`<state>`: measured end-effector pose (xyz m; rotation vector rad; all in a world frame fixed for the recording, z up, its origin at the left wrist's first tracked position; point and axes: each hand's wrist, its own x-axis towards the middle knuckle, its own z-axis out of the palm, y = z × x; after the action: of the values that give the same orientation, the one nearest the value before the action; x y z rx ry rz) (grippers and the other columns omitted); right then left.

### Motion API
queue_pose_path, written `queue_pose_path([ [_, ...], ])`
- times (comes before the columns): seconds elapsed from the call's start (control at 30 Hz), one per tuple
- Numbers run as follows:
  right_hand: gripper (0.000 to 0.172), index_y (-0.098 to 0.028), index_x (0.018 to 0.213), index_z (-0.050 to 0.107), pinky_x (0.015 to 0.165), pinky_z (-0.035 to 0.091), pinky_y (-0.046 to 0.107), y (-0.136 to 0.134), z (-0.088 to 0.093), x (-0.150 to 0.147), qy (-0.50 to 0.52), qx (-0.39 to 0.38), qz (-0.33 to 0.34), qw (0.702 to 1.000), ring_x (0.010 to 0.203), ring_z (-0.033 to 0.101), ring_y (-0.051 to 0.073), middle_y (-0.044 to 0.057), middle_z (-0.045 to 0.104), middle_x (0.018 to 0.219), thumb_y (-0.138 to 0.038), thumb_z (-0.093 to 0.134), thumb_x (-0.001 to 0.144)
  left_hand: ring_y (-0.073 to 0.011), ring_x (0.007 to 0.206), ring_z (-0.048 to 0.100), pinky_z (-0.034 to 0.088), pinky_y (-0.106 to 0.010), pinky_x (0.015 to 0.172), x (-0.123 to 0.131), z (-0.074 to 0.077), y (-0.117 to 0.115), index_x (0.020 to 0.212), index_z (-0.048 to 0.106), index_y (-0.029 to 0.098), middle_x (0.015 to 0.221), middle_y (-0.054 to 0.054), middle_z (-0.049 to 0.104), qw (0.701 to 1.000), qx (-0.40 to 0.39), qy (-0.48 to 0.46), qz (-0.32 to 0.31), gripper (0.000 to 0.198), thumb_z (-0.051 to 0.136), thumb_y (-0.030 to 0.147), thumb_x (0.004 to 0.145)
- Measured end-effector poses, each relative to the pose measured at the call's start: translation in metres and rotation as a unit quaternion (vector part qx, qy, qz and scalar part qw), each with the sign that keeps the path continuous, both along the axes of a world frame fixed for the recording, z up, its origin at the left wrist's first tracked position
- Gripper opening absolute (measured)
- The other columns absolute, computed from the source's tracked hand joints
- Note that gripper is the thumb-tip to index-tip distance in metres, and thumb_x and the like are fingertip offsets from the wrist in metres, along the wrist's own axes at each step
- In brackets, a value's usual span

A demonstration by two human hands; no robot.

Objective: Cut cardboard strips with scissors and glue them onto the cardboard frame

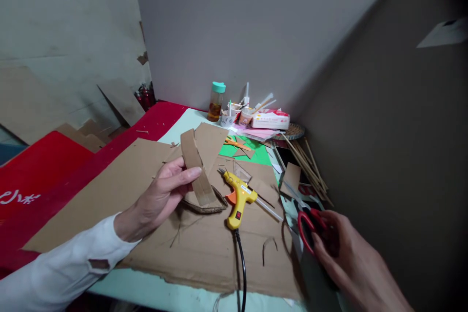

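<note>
Tilted brown cardboard strip (pixel 202 185) pinched by left hand (pixel 163 192); red-handled scissors (pixel 302 222) gripped by right hand (pixel 341 241), past brown cardboard sheet's (pixel 197 253) right edge.

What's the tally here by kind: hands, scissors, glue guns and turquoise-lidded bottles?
Hands: 2 (left hand, right hand)
Scissors: 2 (red-handled scissors, orange-handled scissors)
Glue gun: 1
Turquoise-lidded bottle: 1
Total: 6

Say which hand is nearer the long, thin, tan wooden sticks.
Right hand, on the near side of the sticks; the left hand is well to their left.
</note>
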<state>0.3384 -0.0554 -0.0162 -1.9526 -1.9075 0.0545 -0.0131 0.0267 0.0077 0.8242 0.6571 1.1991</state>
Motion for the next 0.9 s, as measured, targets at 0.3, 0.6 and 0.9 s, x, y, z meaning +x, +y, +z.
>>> queue_pose_path([
  [0.3,0.062,-0.026,0.125,0.057,0.060,0.057,0.027,0.003,0.027,-0.041,0.408,-0.038,0.063,0.910,0.072,0.070,0.022,0.004,0.067,0.085,-0.062,0.074,0.078,-0.0248,0.098,0.073,0.062,-0.030,0.072,0.010,0.015,-0.001,0.119,0.072,0.021,0.111,-0.006,0.078,0.998,0.014,0.013,-0.053,0.031,0.073,0.025,0.088],
  [0.6,0.058,-0.026,0.118,0.058,0.076,0.054,0.039,0.022,0.046,-0.121,0.336,-0.232,0.219,0.886,0.086,0.061,0.027,0.006,0.064,0.094,-0.063,0.072,0.075,-0.0241,0.097,0.074,0.060,-0.026,0.069,0.012,0.014,0.003,0.116,0.072,0.022,0.114,-0.007,0.077,0.999,0.042,0.021,-0.016,0.030,0.075,0.024,0.087],
  [0.9,0.041,-0.028,0.104,0.065,0.072,0.054,0.031,0.032,0.054,-0.128,0.296,-0.166,0.253,0.906,0.083,0.066,0.025,0.002,0.070,0.090,-0.061,0.071,0.080,-0.0265,0.093,0.076,0.062,-0.030,0.074,0.009,0.010,0.007,0.115,0.072,0.021,0.106,-0.008,0.080,0.998,0.025,0.061,0.010,0.030,0.076,0.025,0.086],
])
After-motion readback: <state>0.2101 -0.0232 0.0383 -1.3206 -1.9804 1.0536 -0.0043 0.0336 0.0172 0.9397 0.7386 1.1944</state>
